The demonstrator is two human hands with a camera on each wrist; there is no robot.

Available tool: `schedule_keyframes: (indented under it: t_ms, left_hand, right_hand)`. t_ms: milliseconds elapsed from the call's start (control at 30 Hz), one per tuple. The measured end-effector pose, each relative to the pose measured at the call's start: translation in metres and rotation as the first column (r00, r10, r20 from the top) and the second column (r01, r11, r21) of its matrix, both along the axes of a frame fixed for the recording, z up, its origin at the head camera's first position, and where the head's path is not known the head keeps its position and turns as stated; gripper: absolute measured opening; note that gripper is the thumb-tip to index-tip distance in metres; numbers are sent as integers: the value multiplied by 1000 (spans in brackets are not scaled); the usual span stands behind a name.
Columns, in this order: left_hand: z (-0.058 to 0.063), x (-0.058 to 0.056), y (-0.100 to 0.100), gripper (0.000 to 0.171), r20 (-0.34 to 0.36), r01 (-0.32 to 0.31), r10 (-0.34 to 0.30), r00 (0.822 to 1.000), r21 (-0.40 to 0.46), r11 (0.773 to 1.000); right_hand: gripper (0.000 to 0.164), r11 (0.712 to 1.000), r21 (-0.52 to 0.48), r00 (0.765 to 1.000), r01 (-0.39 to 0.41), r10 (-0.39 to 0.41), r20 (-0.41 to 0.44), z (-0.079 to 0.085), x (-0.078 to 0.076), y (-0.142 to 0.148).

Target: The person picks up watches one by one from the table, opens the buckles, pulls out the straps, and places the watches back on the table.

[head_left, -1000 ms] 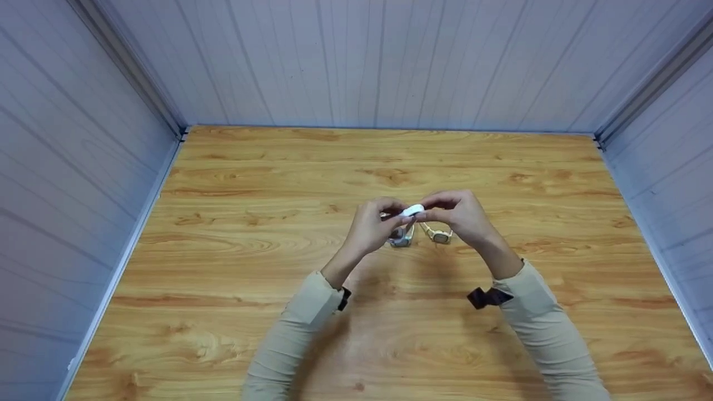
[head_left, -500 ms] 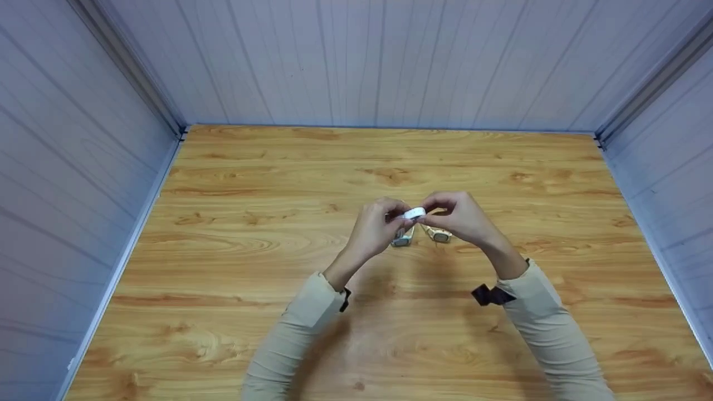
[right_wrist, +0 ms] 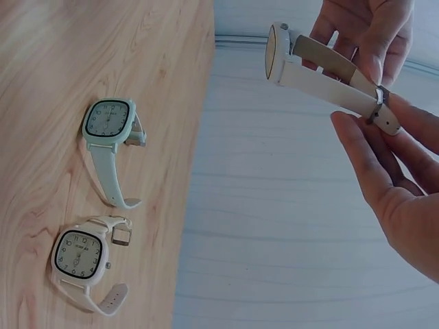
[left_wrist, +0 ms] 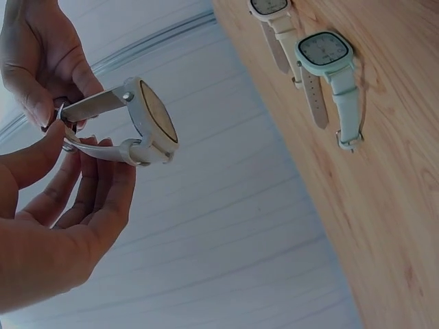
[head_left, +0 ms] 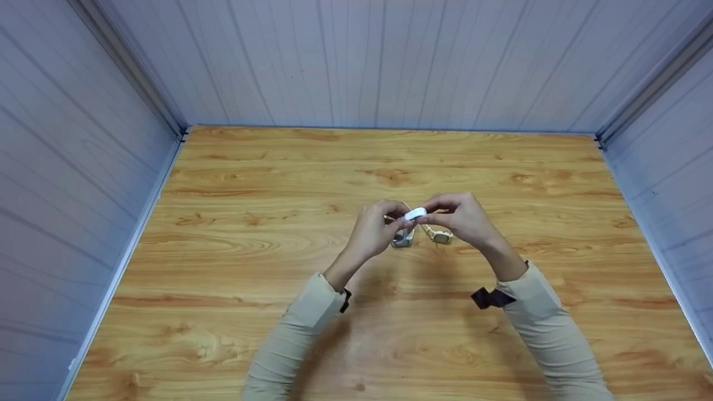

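Observation:
A white wristwatch [head_left: 415,214] is held up above the table between both hands. My left hand [head_left: 370,229] pinches its strap from the left, while my right hand [head_left: 467,220] pinches it from the right. In the right wrist view, the strap [right_wrist: 329,90] forms a loop, with its holed tip through the metal buckle [right_wrist: 378,103] at the fingers. The left wrist view shows the round-edged watch case [left_wrist: 156,116] facing away from the hands. Fingertips partly hide the buckle there.
Two more watches lie on the wooden table [head_left: 250,267] below the hands: a mint-green watch [right_wrist: 108,120] and a cream watch [right_wrist: 79,253]. Pale panel walls [head_left: 356,61] enclose the table at the back and both sides.
The hands stay nearly in place, both still pinching the strap. The white wristwatch has shifted slightly right and turned a little. My right forearm has moved slightly right.

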State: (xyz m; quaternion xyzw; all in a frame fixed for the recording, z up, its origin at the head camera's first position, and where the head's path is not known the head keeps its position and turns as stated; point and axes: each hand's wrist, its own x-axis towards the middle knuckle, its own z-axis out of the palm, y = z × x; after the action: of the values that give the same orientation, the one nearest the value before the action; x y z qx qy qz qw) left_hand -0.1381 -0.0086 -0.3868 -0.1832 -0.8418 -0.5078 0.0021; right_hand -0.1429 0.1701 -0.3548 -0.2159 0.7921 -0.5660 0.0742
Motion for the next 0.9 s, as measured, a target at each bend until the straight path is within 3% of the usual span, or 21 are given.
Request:
schedule_keyframes:
  t_ms: [233, 500, 900]
  left_hand:
    - [0, 0, -1, 9, 42, -18, 16, 999, 52, 998]
    - [-1, 1, -1, 11, 59, -24, 20, 998, 66, 998]
    - [-2, 1, -1, 9, 25, -11, 10, 1000, 74, 997]
  right_hand:
    - [18, 997, -69, 999, 20, -17, 44, -18, -9, 8]
    - [21, 990, -138, 997, 18, -8, 73, -26, -11, 12]
    - [30, 961, -277, 992, -3, 38, 123, -30, -13, 16]
